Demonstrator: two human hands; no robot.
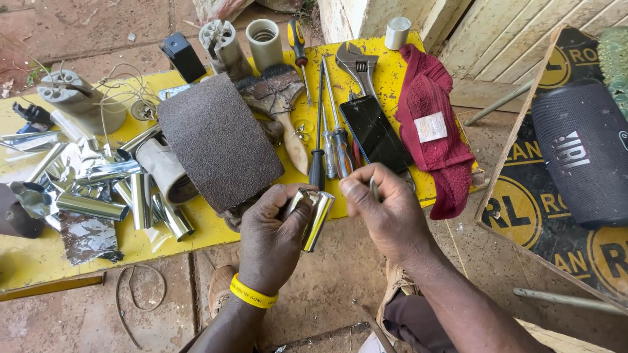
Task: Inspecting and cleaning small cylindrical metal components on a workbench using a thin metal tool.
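My left hand (271, 235), with a yellow wristband, grips a shiny chrome tube (316, 219) held upright in front of the yellow board (196, 238). My right hand (386, 212) is closed around a thin metal tool (374, 187), only its tip showing between thumb and fingers, right beside the tube's top. Just beyond the hands lie screwdrivers (318, 147) and a dark phone (375, 133).
A sheet of dark sandpaper (219, 140), a brush (281, 98), an adjustable wrench (356, 65) and a red cloth (435, 124) lie on the board. Several chrome tubes (140, 199) and foil scraps sit at left. A black cylindrical speaker (582, 150) rests at right.
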